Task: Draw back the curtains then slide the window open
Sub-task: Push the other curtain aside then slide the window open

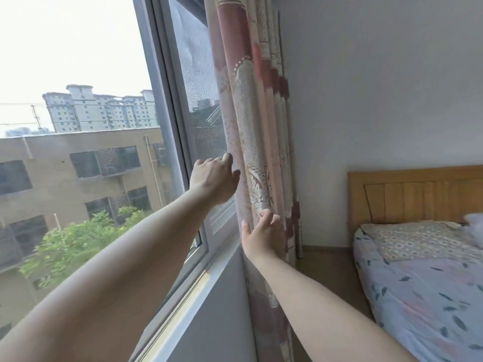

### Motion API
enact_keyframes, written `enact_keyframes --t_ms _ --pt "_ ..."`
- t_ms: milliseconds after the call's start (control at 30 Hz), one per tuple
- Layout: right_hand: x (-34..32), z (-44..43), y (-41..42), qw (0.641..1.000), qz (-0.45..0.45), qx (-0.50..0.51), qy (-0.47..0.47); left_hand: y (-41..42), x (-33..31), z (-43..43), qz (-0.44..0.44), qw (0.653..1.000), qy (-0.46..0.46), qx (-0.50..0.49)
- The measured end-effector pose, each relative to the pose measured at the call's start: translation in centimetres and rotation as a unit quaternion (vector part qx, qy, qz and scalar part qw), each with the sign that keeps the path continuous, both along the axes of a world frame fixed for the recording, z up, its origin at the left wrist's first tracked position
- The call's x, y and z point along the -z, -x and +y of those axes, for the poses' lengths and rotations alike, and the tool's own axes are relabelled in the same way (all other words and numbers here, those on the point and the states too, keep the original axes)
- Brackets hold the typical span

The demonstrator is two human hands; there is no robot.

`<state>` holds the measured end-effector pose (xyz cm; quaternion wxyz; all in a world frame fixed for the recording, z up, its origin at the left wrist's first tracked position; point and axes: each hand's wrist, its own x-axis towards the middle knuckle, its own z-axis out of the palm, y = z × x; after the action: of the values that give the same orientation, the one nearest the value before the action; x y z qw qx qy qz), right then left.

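The pink and cream patterned curtain hangs bunched at the right end of the window, against the wall corner. My left hand reaches out at mid height, its fingers curled around the curtain's left edge. Lower down, my right hand lies flat against the folds with its fingers spread. The window with its grey frame fills the left side; a mesh screen panel sits just left of the curtain. Whether the sash is slid open I cannot tell.
A white sill runs along under the window. A bed with a blue patterned cover and a wooden headboard stands at the right, with a strip of floor between it and the curtain. Buildings and a tree show outside.
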<state>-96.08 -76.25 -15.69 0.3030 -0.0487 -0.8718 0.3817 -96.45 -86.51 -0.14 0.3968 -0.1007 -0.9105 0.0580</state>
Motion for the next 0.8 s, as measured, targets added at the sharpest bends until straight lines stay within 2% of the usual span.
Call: enact_keyframes --t_ms 233,367,533,633,800 --pt "-2.5 -2.3 12.2 0.998 0.018 0.047 0.03 13.6 -2.6 -2.1 -0.029 0.994 -0.077 0.074" --pt "-2.4 -2.2 18.5 0.997 0.021 0.056 0.047 20.8 -2.0 -1.4 -0.056 0.98 -0.156 0.109" --pt "-2.3 -0.7 26.6 0.994 -0.006 0.047 0.099 28.9 -1.5 0.1 -0.097 0.952 -0.273 0.099" --pt "-2.5 -0.3 32.7 0.992 -0.007 0.028 0.123 34.4 -2.2 0.9 -0.072 0.934 -0.341 0.081" --pt "-2.5 -0.2 42.3 0.993 -0.016 0.005 0.115 43.6 -2.7 3.9 -0.008 0.929 -0.347 0.126"
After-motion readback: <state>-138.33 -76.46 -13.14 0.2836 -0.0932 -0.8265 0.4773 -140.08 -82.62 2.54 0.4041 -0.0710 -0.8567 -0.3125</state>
